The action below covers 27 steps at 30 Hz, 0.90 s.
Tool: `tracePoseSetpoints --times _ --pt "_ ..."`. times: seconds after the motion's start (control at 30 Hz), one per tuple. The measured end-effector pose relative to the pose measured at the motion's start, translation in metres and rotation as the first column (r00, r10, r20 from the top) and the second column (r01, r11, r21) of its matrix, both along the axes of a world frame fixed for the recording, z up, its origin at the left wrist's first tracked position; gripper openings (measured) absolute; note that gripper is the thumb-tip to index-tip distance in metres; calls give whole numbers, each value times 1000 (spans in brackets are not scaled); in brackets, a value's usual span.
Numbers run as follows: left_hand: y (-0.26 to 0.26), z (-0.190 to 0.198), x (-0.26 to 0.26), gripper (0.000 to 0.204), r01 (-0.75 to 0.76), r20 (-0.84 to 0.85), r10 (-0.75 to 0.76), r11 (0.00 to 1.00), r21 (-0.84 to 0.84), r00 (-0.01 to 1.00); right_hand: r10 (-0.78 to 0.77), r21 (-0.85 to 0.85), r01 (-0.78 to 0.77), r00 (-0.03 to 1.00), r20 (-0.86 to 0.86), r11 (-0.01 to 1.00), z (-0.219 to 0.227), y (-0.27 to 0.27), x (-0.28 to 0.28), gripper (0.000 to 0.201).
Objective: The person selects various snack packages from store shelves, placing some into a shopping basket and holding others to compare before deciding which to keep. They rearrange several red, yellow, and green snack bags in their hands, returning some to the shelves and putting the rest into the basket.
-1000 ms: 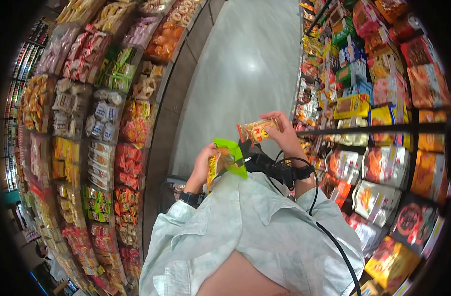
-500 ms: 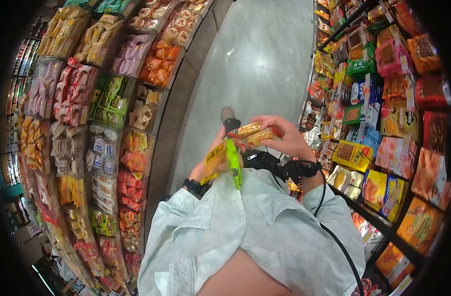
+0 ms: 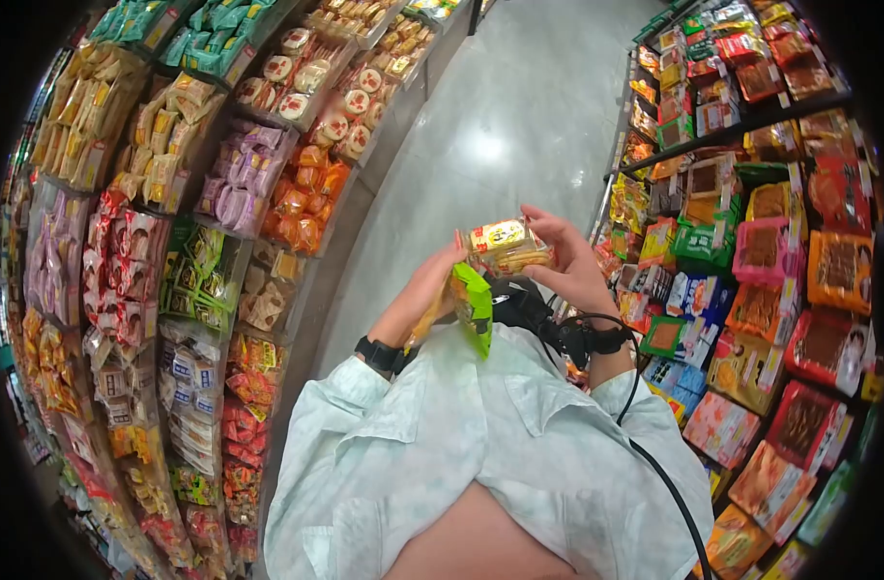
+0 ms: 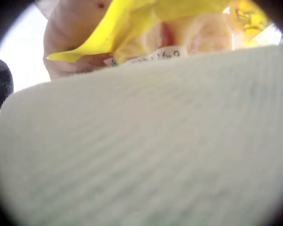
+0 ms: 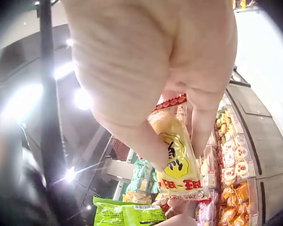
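In the head view my right hand (image 3: 569, 265) pinches a small clear packet (image 3: 505, 244) with a red and yellow label between thumb and fingers. My left hand (image 3: 424, 295) grips a green packet (image 3: 474, 304) and a yellow one beside it; its fingertips reach the near end of the clear packet. The yellow packet (image 4: 188, 33) shows in the left wrist view above a pale sleeve, against the palm. Seen from the right wrist, the label packet (image 5: 176, 155) lies between the fingers, just above the green packet (image 5: 127, 214).
Shelves of bagged snacks (image 3: 234, 174) rise on the left, with more packaged food (image 3: 741, 358) on the right. A grey floor aisle (image 3: 500, 126) runs between them. A black cable (image 3: 669, 493) hangs from the right wrist.
Both hands have come together, the left moving up toward the right. The clear packet has turned so its label faces up. The shelves have shifted downward in view.
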<state>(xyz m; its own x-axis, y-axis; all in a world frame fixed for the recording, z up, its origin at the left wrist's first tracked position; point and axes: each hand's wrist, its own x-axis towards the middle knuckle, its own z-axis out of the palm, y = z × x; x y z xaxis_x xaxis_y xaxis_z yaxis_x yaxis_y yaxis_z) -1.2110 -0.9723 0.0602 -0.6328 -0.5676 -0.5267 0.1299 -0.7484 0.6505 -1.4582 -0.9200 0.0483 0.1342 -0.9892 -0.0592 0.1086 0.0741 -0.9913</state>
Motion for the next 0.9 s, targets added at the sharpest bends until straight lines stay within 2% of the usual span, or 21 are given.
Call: tracePoseSetpoints --times 0.1,0.23,0.27,0.3,0.37,0.5,0.57,0.6,0.7,0.9 --pt "-48 -14 -25 28 -69 70 78 990 -124 994 9 -20 -9 999 33 1000 -10 -50 -20 57" --pt "-111 -42 -53 24 -168 106 177 982 -87 979 23 71 -26 998 51 997 -29 -119 -69 51" --pt "-127 -47 -62 24 -209 118 218 974 -84 969 3 139 -15 996 85 990 -30 -137 -82 45" --pt "-144 -50 -71 24 -248 135 259 965 -89 956 4 127 -11 998 55 992 -35 -153 -97 44" --pt "-179 -47 -92 24 -325 168 338 940 -102 926 23 86 -22 1000 -6 996 -39 -198 -129 40" --pt "-225 -37 -121 25 -457 183 461 887 -68 868 21 154 -30 998 63 988 -31 -274 -179 31" --pt "-243 -34 -132 23 -490 169 482 872 7 860 52 146 -61 996 69 987 -30 -311 -199 29" --pt "-250 -34 -144 23 -555 186 545 832 0 817 64 154 -73 996 59 985 -35 -328 -208 30" --pt "-270 -39 -156 25 -573 156 564 819 17 811 72 168 -84 994 77 982 -39 -366 -225 31" --pt "-327 -36 -170 28 -662 294 629 749 17 719 62 212 -74 996 64 974 -54 -433 -237 30"
